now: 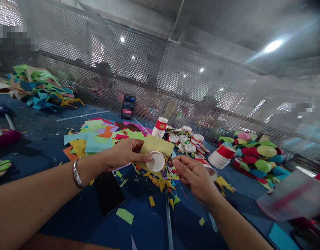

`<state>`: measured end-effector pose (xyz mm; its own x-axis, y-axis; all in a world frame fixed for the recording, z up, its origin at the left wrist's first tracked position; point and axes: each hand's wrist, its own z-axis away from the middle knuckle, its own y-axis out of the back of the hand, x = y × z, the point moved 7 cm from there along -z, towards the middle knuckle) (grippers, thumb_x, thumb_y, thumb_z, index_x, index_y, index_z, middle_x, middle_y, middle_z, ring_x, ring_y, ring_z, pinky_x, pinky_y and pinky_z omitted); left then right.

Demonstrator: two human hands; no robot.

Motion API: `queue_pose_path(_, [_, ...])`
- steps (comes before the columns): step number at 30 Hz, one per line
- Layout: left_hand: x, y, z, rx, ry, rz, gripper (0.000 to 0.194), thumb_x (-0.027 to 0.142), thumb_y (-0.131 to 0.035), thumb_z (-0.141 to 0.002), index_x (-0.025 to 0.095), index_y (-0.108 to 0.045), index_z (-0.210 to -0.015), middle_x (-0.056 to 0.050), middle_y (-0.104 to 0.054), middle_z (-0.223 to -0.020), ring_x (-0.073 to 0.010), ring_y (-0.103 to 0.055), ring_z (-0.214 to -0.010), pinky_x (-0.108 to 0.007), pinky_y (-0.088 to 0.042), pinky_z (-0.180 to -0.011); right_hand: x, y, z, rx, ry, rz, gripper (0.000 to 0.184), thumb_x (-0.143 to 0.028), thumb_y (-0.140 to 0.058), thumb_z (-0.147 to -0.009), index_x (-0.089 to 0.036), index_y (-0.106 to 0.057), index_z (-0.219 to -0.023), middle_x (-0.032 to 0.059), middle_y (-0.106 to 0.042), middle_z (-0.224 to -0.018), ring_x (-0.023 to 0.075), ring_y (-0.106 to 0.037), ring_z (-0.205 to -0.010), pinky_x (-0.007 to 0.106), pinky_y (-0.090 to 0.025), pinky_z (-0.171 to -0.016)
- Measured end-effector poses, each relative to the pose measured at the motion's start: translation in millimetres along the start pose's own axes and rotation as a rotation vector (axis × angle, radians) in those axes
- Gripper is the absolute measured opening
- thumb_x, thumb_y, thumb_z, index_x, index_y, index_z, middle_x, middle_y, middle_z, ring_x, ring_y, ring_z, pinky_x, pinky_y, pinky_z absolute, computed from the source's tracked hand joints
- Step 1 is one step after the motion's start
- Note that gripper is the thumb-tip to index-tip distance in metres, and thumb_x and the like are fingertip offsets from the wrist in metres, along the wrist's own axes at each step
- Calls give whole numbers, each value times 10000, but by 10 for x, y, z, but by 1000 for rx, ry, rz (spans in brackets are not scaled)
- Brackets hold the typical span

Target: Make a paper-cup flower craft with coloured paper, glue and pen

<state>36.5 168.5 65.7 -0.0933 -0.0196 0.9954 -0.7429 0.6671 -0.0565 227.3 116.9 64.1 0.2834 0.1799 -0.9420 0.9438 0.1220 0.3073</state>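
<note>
My left hand [127, 152] is closed on a sheet of pale yellow paper [157, 143], its thumb pressing a round white paper cup piece [156, 161] against the sheet. Just right of that piece, my right hand [190, 170] has its fingertips pinched together. Something thin and dark shows at them, too small to make out. A stack of red and white paper cups [209, 169] lies partly hidden behind my right hand. Below the sheet are scattered yellow paper scraps [161, 184]. A black flat rectangle [109, 194] lies under my left wrist.
Coloured paper sheets [99, 142] are heaped behind my left hand. Beyond my hands stand stacked paper cups [160, 127], with cut cup bottoms [188, 147] piled beside them. Farther right lie a heap of coloured paper rounds [259, 152] and a translucent container [292, 194]. A perforated screen [154, 69] borders the table.
</note>
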Motion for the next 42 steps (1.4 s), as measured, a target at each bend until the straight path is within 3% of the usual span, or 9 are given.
queue_pose_path(10, [27,-11,11,-1,0,-1,293,269,-837,-744,190,-736,-1007,-32,-770,-982,-182,-687,-945,-314,-500,-872,-30,0,2,0,-6,43,374,-551,-614,-945,-186,-593,-863,-72,-339,-627,77,-218,-508,242,-142,-438])
queue_pose_path(14, [22,-12,8,6,-1,3,209,250,-840,-733,179,-726,-893,-19,-760,-921,-176,-684,-907,-316,-498,-860,-18,-6,5,-5,8,31,374,-548,-615,-945,-187,-589,-847,-73,-323,-624,85,-202,-524,246,-139,-447])
queue_pose_path(24, [12,12,4,24,-4,-1,239,323,-856,-722,169,-697,-811,-17,-738,-855,-182,-676,-875,-323,-509,-834,-39,-15,4,-5,4,56,365,-544,-619,-939,-202,-585,-817,-70,-327,-618,88,-189,-513,258,-129,-444])
queue_pose_path(30, [-35,-28,32,-61,76,84,352,263,-867,-700,184,-700,-999,-28,-736,-984,-182,-668,-940,-328,-492,-891,-33,3,0,9,0,33,367,-553,-624,-934,-190,-627,-881,-73,-332,-618,82,-186,-507,251,-122,-441])
queue_pose_path(36, [-109,123,10,21,106,-49,318,309,-883,-655,158,-657,-820,42,-627,-756,-93,-547,-684,-231,-399,-656,-16,15,-3,16,-8,16,381,-556,-629,-930,-176,-629,-901,-71,-350,-628,75,-216,-504,241,-140,-442])
queue_pose_path(42, [-164,253,-38,88,113,-177,332,383,-827,-698,168,-675,-901,11,-659,-809,-146,-616,-764,-300,-491,-759,-9,29,-28,58,-25,-23,410,-582,-660,-895,-176,-614,-904,-91,-320,-587,71,-189,-489,235,-119,-433])
